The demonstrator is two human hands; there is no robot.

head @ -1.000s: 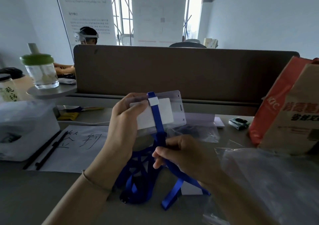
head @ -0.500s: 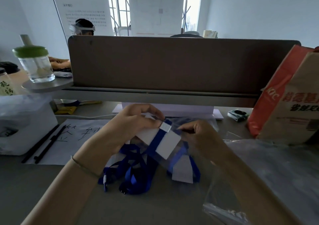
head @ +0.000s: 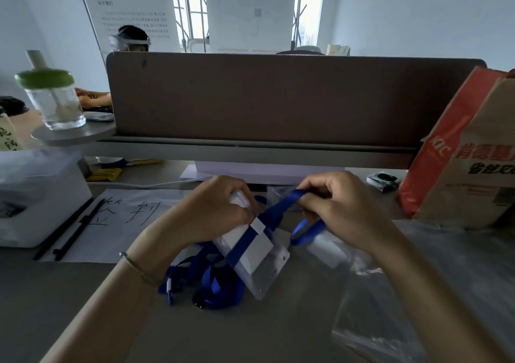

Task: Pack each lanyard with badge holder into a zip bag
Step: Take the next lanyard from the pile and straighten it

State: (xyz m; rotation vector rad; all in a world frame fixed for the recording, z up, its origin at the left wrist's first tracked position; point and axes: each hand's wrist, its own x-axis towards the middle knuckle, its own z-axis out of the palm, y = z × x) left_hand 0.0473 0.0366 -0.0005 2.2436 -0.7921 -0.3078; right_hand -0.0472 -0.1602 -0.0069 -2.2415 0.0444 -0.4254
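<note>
A clear badge holder [head: 260, 262] with a white card inside lies tilted at the middle of the desk, a blue lanyard strap wound across it. My left hand [head: 214, 209] grips the holder's upper end. My right hand [head: 337, 204] pinches a stretch of the blue lanyard [head: 281, 208] and holds it taut, up and to the right of the holder. The remainder of the strap lies in a loose pile [head: 211, 282] on the desk below my left wrist. Clear zip bags [head: 370, 307] lie flat at the right, under my right forearm.
A brown partition [head: 278, 98] closes the back of the desk. An orange-and-brown paper bag [head: 468, 153] stands at the right. At the left are a white box [head: 36, 195], a handwritten sheet [head: 117, 217], black sticks [head: 69, 229] and a green-lidded cup [head: 53, 98]. A person sits behind the partition.
The holder came down from chest height to the desk and tilted. My right hand moved from below the holder to its upper right, pulling the strap taut.
</note>
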